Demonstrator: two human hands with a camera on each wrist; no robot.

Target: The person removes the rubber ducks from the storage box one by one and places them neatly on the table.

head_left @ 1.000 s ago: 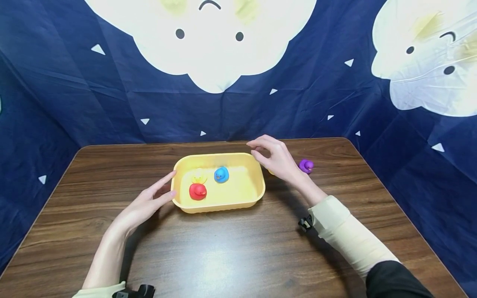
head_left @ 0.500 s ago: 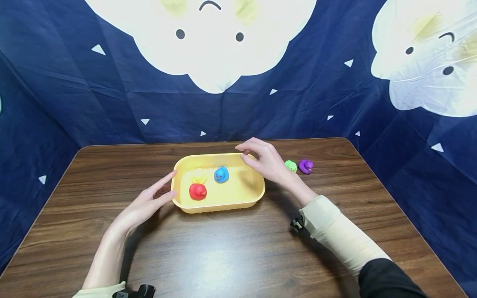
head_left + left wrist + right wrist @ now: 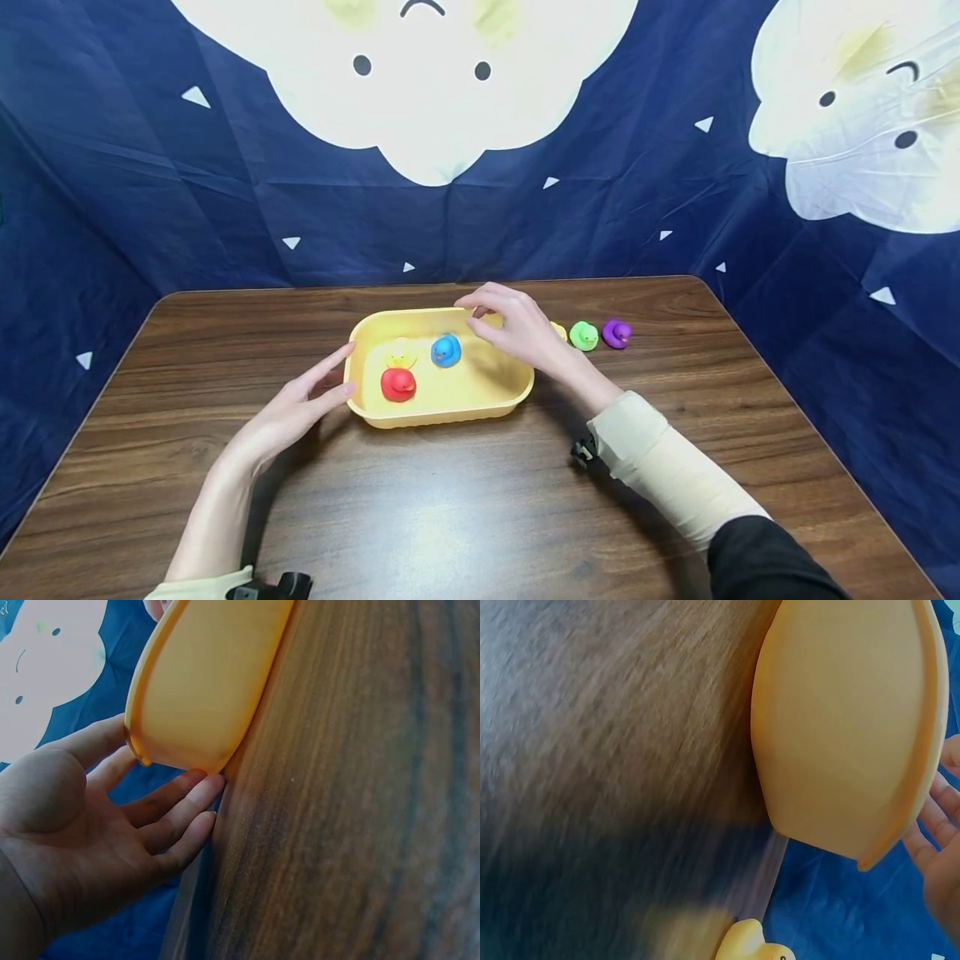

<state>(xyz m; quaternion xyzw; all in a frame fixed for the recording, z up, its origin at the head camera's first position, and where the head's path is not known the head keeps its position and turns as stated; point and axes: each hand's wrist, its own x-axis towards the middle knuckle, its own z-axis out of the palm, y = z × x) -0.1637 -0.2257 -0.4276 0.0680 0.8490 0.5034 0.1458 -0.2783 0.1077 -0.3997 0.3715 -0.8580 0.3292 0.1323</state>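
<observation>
A yellow plastic basin (image 3: 442, 415) sits on the wooden table. Inside it are a blue toy duck (image 3: 446, 351), a red toy duck (image 3: 398, 385) and a yellow toy duck (image 3: 401, 357), all toward its left half. My left hand (image 3: 288, 417) touches the basin's left end with extended, spread fingers, also visible against the basin wall in the left wrist view. Over the basin's right part hovers my right hand (image 3: 517, 329), thumb and forefinger apart, with nothing seen between them. In the right wrist view, the basin hides part of the right fingers (image 3: 936, 814).
Right of the basin, a green duck (image 3: 583, 336) and a purple duck (image 3: 617, 334) stand in a row on the table (image 3: 420, 517). Another yellow duck (image 3: 742, 941) stands beside them, partly behind the right hand in the head view. A blue cloth (image 3: 225, 200) hangs behind the table.
My right hand has moved left from beside the ducks to over the basin, uncovering the green duck and part of the yellow one. The left hand stays at the basin's end.
</observation>
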